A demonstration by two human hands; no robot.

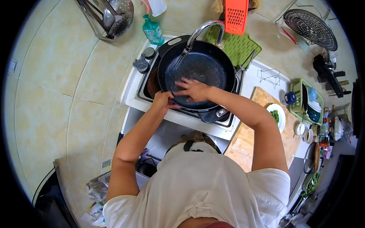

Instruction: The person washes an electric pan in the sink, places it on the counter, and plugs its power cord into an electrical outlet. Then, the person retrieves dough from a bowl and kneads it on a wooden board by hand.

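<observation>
A black pan (210,65) rests over the sink (142,91), under the curved metal faucet (201,26). Water appears to run from the spout into it, and its inside looks wet. My left hand (163,102) grips the pan's near-left rim, thumb side up and fingers partly hidden below the edge. Inside the pan, my right hand (194,90) lies palm down with fingers spread towards the left; it seems to touch the inner surface near the close wall. Nothing shows in that hand, though its palm is hidden.
Behind the pan stand a green soap bottle (153,31), a green mat (241,49) and an orange grater (236,17). A dark scrubber (141,64) sits left. To the right are a wooden cutting board (243,138), a plate of chopped greens (281,117) and a dish basket (306,102).
</observation>
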